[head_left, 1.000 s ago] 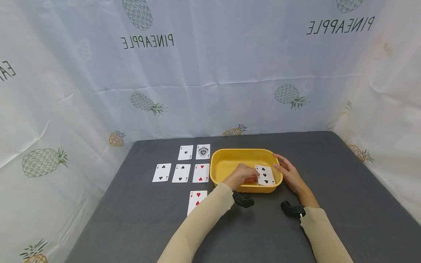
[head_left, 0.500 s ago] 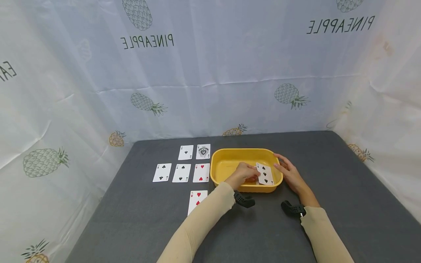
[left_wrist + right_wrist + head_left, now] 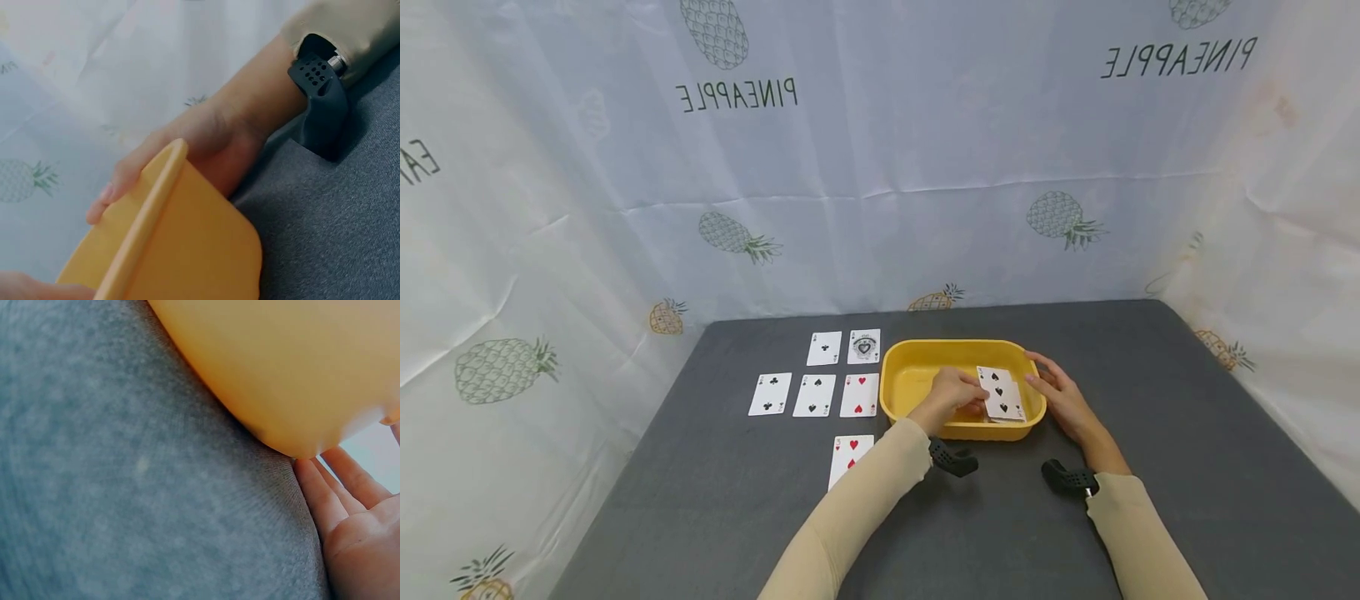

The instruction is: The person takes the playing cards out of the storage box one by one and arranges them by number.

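The left hand (image 3: 952, 396) reaches over the near wall of the yellow tray (image 3: 985, 431) and pinches a card with three spade marks (image 3: 997, 382) by its left edge, the grip narrow. This card is tilted above the tray's near right corner, and part of a second card (image 3: 1017, 400) shows beneath it. The right hand (image 3: 1063, 400) rests against the tray's right end, its fingers long and spread over the outer wall and rim; whether the thumb presses the inside I cannot tell.

The tray stands on the grey table (image 3: 700, 533), well in from the side edges and nearer the far edge. Between it and the table's left edge lie face-up cards: the ace of clubs (image 3: 824, 348) and an ornate ace (image 3: 863, 346) toward the far edge, then a two of clubs (image 3: 770, 394), a two of spades (image 3: 814, 396) and a two of hearts (image 3: 859, 396), the last just beside the tray. Nearer lies another hearts card (image 3: 844, 462), its near right corner covered by the left sleeve (image 3: 842, 525). Black wristbands (image 3: 1067, 477) jut from both wrists. A pineapple-print curtain (image 3: 895, 233) hangs behind the far edge and along both sides.
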`<action>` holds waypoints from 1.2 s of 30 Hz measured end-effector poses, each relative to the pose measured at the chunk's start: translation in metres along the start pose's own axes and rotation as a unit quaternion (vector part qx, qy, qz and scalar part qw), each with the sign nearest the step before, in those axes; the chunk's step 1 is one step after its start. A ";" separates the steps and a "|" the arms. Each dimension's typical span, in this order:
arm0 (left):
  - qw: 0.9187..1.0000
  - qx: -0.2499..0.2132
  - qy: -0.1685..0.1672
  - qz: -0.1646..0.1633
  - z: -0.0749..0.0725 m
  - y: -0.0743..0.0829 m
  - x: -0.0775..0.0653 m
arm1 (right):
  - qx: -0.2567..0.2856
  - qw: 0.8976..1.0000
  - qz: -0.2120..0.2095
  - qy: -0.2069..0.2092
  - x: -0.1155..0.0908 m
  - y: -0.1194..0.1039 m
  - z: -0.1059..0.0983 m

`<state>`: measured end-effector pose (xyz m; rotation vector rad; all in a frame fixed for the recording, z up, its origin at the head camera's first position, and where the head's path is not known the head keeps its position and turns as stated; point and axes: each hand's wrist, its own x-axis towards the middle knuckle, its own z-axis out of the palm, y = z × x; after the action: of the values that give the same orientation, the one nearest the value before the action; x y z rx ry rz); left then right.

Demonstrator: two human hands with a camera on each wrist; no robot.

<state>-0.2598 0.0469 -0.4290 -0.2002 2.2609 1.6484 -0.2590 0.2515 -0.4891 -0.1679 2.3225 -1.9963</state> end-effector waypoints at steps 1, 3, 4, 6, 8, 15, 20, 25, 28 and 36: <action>1.000 -0.005 -0.002 0.004 -0.002 0.000 0.000 | 0.001 1.000 -0.001 0.000 0.000 0.000 0.000; 1.000 -0.018 -0.008 0.004 -0.004 0.001 0.000 | -0.001 1.000 -0.003 -0.001 0.000 0.000 -0.001; 1.000 -0.025 -0.012 0.002 -0.005 0.001 0.000 | -0.002 1.000 -0.003 -0.001 0.000 0.000 -0.001; 0.999 -0.029 -0.020 -0.003 -0.006 0.001 0.001 | -0.007 1.000 -0.001 -0.002 0.000 0.000 -0.001; 0.999 -0.034 -0.026 -0.010 -0.008 0.001 0.001 | -0.010 1.000 0.002 -0.003 0.000 0.000 -0.001; 0.998 -0.036 -0.054 0.008 -0.017 -0.002 -0.001 | -0.021 1.000 0.015 -0.002 -0.001 -0.001 0.000; 0.996 -0.045 -0.072 0.020 -0.030 -0.001 -0.005 | -0.021 1.000 0.019 0.001 -0.001 -0.001 0.001; 0.995 -0.055 -0.081 0.029 -0.042 0.001 -0.010 | -0.018 1.000 0.016 0.004 0.000 -0.001 0.002; 0.994 -0.060 -0.081 0.037 -0.050 0.002 -0.012 | -0.010 1.000 0.013 0.004 0.000 0.000 0.002; 0.994 -0.041 -0.084 0.054 -0.071 0.004 -0.018 | -0.010 1.000 0.014 0.002 0.000 -0.001 0.000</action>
<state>-0.2576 -0.0207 -0.4001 0.0417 2.1147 1.7435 -0.2589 0.2516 -0.4883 -0.1321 2.3346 -1.9630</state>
